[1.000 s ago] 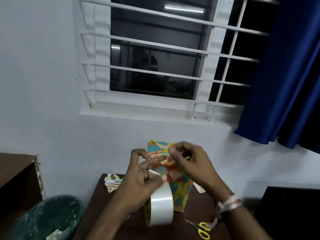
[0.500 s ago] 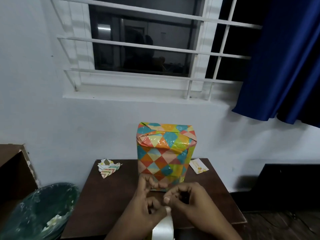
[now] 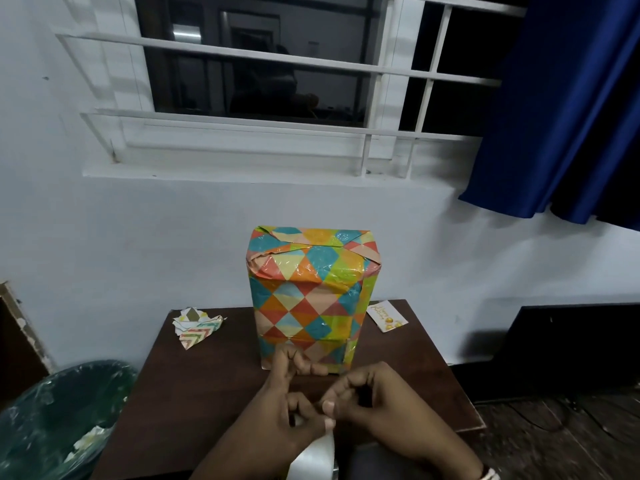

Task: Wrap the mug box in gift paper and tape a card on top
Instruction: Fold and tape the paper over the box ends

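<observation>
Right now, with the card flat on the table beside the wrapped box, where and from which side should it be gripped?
Probably pinch the card by its near right corner, coming from the right with the right hand. It lies flat on the table, so an edge must lift first, and the wrapped box stands close on its left.

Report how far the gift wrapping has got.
Done: the box stands fully wrapped on the table. In hand: the left hand and right hand pinch at the tape roll, seemingly freeing a strip. Remaining: the card lies beside the box, untaped.
</observation>
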`<action>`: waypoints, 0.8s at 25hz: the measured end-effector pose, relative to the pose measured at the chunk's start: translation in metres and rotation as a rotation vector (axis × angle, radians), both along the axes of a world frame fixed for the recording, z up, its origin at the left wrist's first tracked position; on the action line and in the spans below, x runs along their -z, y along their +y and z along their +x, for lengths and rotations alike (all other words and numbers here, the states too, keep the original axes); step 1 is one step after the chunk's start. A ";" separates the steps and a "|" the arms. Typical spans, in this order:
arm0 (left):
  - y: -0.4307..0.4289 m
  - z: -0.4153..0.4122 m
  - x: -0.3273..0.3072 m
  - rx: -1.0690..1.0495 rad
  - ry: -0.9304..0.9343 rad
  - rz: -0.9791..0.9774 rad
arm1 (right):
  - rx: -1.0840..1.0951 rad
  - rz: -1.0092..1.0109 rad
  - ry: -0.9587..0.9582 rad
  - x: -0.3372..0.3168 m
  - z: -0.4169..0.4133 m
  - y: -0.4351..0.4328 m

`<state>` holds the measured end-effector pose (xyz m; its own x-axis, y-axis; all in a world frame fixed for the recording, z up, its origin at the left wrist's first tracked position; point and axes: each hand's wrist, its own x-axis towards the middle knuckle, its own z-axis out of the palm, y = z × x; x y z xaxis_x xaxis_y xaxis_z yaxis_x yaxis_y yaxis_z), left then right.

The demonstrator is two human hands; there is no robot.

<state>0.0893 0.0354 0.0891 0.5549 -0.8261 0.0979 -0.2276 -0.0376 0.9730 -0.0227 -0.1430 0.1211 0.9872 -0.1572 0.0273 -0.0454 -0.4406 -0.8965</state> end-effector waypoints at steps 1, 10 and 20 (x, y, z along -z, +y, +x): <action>0.000 0.000 0.000 0.003 0.006 0.011 | 0.001 -0.035 -0.010 0.001 0.000 0.000; -0.001 0.001 0.002 0.103 0.031 0.048 | 0.110 -0.083 -0.118 0.007 -0.002 0.007; -0.006 -0.001 0.012 0.051 0.085 0.029 | 0.201 -0.271 -0.375 0.002 -0.005 0.006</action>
